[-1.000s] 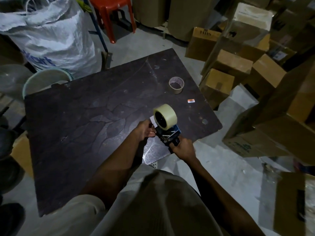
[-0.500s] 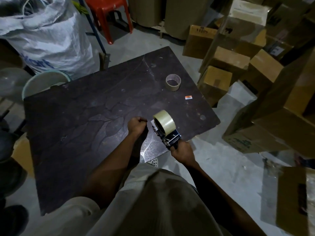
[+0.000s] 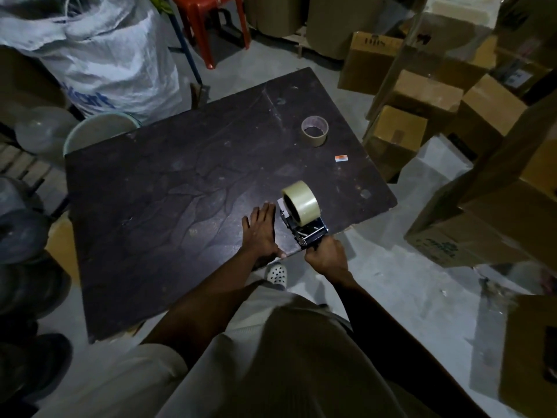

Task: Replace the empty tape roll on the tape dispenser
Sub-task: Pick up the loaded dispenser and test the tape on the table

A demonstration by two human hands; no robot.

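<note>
A dark tape dispenser (image 3: 307,230) rests on the near right edge of the dark table (image 3: 180,191), with a full roll of clear tape (image 3: 301,202) mounted on it. My right hand (image 3: 325,257) grips the dispenser's handle just off the table edge. My left hand (image 3: 262,230) lies flat on the tabletop beside the dispenser, fingers spread, holding nothing. An empty cardboard tape core (image 3: 315,131) stands on the table's far right part.
A small orange-and-white sticker (image 3: 341,158) lies on the table near the right edge. Cardboard boxes (image 3: 422,110) crowd the floor to the right. A white sack (image 3: 105,55), a pale bucket (image 3: 99,131) and a red stool (image 3: 211,22) stand beyond the table.
The dispenser came down from mid-air onto the table's near edge. My left hand left the dispenser, was closed a moment ago, and now lies open flat on the table.
</note>
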